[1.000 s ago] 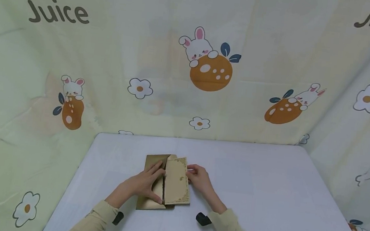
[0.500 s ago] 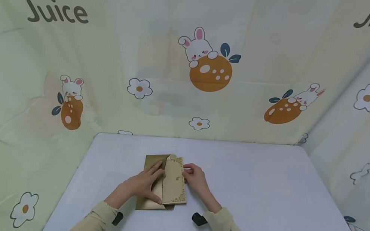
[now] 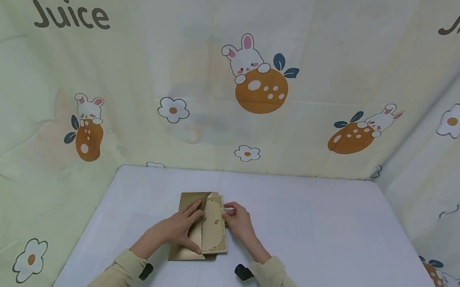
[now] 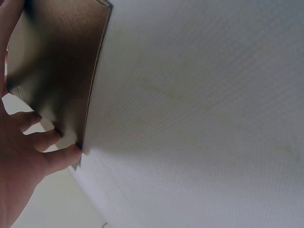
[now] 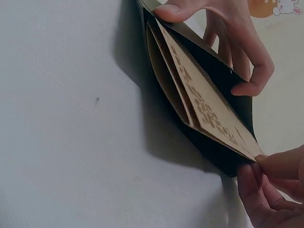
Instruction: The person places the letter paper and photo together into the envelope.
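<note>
A gold-brown envelope (image 3: 191, 199) lies on the white table, its mouth facing right. Partly inside it is a cream folded card (image 3: 214, 226) with a floral border printed along its edge. My left hand (image 3: 181, 228) rests spread on the envelope, thumb and index finger along the mouth. In the left wrist view, fingers of that hand press on the envelope (image 4: 66, 52) near its edge. My right hand (image 3: 242, 222) pinches the card's right edge between thumb and fingers. The right wrist view shows the card's layers (image 5: 204, 109) between the raised envelope front and the dark back panel.
The white table (image 3: 320, 246) extends around the envelope on all sides. A printed curtain (image 3: 306, 137) with rabbits and oranges hangs behind the table's back edge and along its sides. A black wrist device (image 3: 243, 272) sits under the right sleeve.
My right hand has moved left, sliding the card further into the envelope, so less of it shows. My left hand and the envelope have stayed in place.
</note>
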Demonstrator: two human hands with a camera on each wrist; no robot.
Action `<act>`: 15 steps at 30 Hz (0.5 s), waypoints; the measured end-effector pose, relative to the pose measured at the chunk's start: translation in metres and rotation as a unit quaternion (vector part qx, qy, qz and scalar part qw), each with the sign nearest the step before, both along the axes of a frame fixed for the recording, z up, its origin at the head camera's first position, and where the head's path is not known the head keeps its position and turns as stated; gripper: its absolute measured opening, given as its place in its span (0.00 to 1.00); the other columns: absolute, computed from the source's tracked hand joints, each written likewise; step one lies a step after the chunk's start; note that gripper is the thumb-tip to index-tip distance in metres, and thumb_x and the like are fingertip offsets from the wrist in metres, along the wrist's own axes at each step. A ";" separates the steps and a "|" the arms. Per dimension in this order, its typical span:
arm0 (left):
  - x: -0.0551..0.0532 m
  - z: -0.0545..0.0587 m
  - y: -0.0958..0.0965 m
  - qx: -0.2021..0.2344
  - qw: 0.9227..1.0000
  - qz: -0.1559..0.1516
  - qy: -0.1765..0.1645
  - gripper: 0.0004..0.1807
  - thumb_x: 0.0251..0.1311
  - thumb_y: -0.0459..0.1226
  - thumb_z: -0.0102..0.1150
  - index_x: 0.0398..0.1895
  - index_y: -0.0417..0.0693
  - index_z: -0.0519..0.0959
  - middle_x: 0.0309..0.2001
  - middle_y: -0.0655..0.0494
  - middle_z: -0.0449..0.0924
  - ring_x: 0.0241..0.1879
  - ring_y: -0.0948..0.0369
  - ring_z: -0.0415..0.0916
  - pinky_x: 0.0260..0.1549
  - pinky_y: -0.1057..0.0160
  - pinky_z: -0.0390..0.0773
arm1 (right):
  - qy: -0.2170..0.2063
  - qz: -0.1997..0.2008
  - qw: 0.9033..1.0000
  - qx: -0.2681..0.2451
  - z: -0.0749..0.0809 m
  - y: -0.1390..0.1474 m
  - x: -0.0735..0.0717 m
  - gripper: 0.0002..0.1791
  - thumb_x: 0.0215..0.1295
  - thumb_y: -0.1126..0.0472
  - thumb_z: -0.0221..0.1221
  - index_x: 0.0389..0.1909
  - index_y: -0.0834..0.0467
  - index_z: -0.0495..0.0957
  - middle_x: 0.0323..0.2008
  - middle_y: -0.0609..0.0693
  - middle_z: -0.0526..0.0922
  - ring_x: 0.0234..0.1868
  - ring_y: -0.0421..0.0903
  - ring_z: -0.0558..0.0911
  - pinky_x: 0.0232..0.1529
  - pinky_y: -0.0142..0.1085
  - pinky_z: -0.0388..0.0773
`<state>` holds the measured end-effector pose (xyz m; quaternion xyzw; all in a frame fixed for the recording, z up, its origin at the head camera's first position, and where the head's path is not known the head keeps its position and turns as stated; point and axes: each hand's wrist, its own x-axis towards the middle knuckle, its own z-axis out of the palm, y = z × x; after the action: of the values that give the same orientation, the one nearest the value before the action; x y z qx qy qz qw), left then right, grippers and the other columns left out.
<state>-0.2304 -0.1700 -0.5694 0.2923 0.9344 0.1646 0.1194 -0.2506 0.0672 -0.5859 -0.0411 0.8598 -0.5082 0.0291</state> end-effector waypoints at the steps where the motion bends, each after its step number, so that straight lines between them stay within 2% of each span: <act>1: 0.000 0.000 0.000 0.000 1.000 -0.001 0.001 0.53 0.38 0.71 0.71 0.66 0.59 0.62 0.80 0.38 0.43 0.78 0.35 0.46 0.65 0.35 0.67 | 0.000 0.002 1.000 0.000 0.000 0.000 0.000 0.15 0.65 0.65 0.63 0.52 0.61 0.81 0.33 0.53 0.87 0.29 0.40 0.81 0.32 0.33 0.77; 5: 0.000 -0.001 0.000 -0.006 1.000 -0.003 0.006 0.53 0.39 0.70 0.71 0.66 0.58 0.62 0.80 0.38 0.43 0.77 0.34 0.47 0.65 0.35 0.67 | 0.000 0.007 1.000 0.003 -0.003 -0.002 0.001 0.14 0.65 0.66 0.63 0.51 0.62 0.81 0.33 0.54 0.87 0.28 0.40 0.81 0.30 0.32 0.77; 15: 0.003 0.005 0.001 -0.010 1.000 -0.003 0.006 0.53 0.40 0.70 0.72 0.66 0.57 0.63 0.80 0.37 0.43 0.78 0.35 0.46 0.65 0.36 0.67 | 0.015 0.018 1.000 0.000 -0.004 -0.010 0.003 0.15 0.63 0.68 0.62 0.51 0.64 0.80 0.30 0.54 0.85 0.26 0.38 0.78 0.27 0.30 0.74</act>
<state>-0.2273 -0.1686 -0.5645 0.2947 0.9359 0.1537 0.1171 -0.2476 0.0577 -0.5896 -0.0642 0.8591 -0.5071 0.0253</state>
